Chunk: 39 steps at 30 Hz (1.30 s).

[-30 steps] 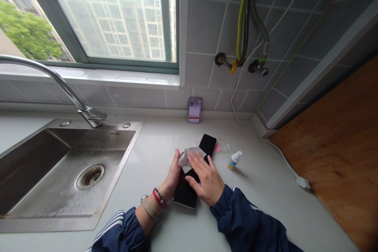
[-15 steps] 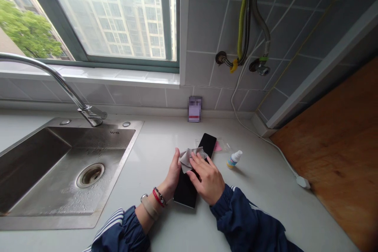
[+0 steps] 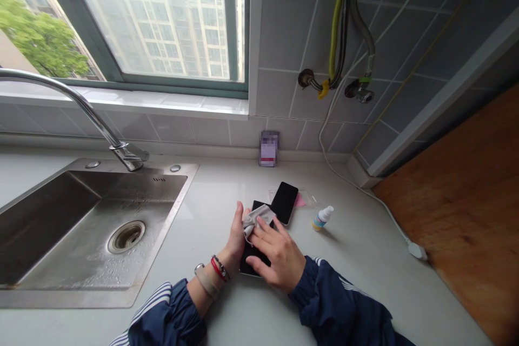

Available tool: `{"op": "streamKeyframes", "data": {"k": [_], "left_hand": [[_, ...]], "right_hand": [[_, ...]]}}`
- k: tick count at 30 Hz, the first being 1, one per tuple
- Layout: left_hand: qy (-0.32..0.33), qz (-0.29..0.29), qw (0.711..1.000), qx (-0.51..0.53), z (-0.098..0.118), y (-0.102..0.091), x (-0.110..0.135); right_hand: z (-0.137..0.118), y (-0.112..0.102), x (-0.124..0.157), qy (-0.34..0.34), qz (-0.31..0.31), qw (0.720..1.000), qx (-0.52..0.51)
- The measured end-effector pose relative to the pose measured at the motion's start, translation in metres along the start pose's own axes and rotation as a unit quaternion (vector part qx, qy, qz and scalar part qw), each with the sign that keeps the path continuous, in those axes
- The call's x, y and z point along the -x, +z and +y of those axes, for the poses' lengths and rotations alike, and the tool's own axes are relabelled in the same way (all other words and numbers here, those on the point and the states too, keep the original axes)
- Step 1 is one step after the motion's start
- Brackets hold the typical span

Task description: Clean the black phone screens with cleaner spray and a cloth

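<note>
Near smartphone [image 3: 250,263]: lower centre of frame, under my hands; long axis near-vertical, top leaning slightly right.
Left hand [image 3: 233,242]: at its left edge, thumb up; fingers hidden, grip unclear.
Right hand [image 3: 280,260]: nearer its face, fingers extended over cloth, thumb apart.
Cloth [image 3: 263,215]: grey, soft, crumpled.
Second smartphone [image 3: 286,198]: glossy black slab, just up-right.

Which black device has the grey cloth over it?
The nearer device, under the right hand; the farther one, by the pink patch, lies almost fully uncovered.
</note>
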<state>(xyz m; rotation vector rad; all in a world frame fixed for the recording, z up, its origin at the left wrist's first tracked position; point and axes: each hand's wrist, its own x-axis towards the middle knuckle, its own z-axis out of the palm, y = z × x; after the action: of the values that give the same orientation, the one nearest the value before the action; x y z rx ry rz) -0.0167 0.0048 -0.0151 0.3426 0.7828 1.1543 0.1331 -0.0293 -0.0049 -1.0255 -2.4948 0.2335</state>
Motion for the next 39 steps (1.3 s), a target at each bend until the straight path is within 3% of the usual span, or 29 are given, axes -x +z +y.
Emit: {"op": "streamKeyframes", "data": {"k": [3,7,12,15,17,22,27,30,35,39], "left_hand": [[-0.004,0.008,1.000,0.027,0.004,0.003,0.002],[0.008,-0.059,0.995,0.077,0.007,0.007,0.003],[0.001,-0.017,0.998,0.061,0.010,0.006,0.007],[-0.009,-0.044,0.998,0.052,0.013,0.003,0.009],[-0.016,-0.062,0.997,0.048,0.014,0.003,0.008],[0.002,-0.032,0.998,0.052,0.010,0.006,0.006],[0.000,-0.142,0.988,0.059,0.003,0.011,0.006],[0.017,-0.164,0.985,0.052,0.001,0.010,0.006],[0.037,-0.110,0.991,0.061,0.004,0.008,0.005],[0.021,-0.027,0.997,0.067,0.011,0.006,0.009]], "right_hand": [[-0.001,0.001,0.000,0.000,0.000,1.000,-0.009],[0.006,0.003,0.000,0.072,0.034,0.996,0.027],[-0.003,0.002,0.000,0.016,0.023,1.000,0.005],[-0.012,0.000,0.001,-0.014,0.021,0.999,-0.023],[-0.013,0.000,0.001,-0.012,0.028,0.999,-0.030],[-0.002,0.004,0.001,0.049,0.047,0.998,0.003],[0.010,0.003,-0.001,0.106,0.085,0.990,0.026],[0.013,0.003,-0.002,0.116,0.102,0.987,0.032],[0.009,0.006,0.000,0.108,0.073,0.991,0.020],[0.001,0.005,0.003,0.019,0.009,1.000,0.003]]}}
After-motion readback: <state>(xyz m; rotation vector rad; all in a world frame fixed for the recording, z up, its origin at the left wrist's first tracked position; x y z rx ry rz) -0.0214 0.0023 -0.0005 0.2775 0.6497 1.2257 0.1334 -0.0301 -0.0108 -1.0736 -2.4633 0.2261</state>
